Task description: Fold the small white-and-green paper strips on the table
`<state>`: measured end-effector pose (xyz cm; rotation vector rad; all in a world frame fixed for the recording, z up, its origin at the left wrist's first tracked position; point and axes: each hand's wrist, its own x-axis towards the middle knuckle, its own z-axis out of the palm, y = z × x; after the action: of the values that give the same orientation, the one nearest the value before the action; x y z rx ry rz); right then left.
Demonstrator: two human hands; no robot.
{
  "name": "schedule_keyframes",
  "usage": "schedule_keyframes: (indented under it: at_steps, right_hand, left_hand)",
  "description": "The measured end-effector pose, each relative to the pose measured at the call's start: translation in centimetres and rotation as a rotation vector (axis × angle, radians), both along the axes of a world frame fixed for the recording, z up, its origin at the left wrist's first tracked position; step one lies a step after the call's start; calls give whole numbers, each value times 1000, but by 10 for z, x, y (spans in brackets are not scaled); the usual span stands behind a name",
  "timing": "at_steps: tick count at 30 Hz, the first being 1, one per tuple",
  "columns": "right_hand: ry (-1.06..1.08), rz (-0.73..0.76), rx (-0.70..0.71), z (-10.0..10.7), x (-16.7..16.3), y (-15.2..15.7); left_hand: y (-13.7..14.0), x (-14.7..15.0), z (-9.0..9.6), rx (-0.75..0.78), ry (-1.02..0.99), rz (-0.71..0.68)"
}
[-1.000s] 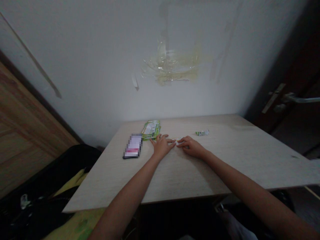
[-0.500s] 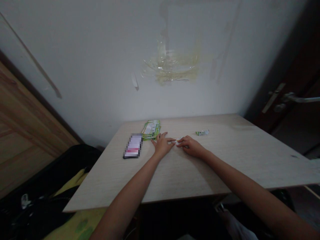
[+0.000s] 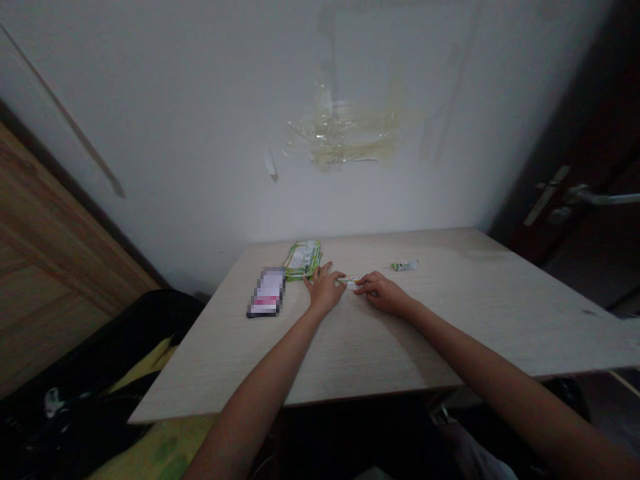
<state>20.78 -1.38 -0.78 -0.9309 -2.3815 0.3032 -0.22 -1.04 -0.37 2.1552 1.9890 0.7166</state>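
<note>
**Left hand (image 3: 324, 291) and right hand (image 3: 381, 292) at either end of a slip (image 3: 355, 281)**

The slip, small and pale with coloured print, lies near the middle of the tabletop (image 3: 350, 360), between the hands and partly hidden by their fingers. The left hand has its thumb and forefinger close together at the slip's left end, the other fingers spread. The right hand is loosely curled, fingertips gathered at the right end. Whether either pinches the slip or only presses it down, I cannot tell.

Just beyond the left hand is a pile of green and white packets (image 3: 303, 257); the spread fingers overlap its near right corner in view, though contact cannot be made out. A phone (image 3: 268, 293), its lit screen blurred, lies just beside the pile, on its near left side. Past the right hand, a crumpled green and silvery scrap (image 3: 405, 265) lies apart. Behind the tabletop, clear tape (image 3: 345, 137) clings to the wall (image 3: 200, 133).
</note>
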Motion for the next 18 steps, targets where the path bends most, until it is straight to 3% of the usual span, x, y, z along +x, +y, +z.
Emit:
schedule_keyframes:
  at_steps: [18]
  right_hand:
    - [3, 2, -3, 2, -1, -1]
  left_hand:
    - [3, -3, -4, 15, 77, -6]
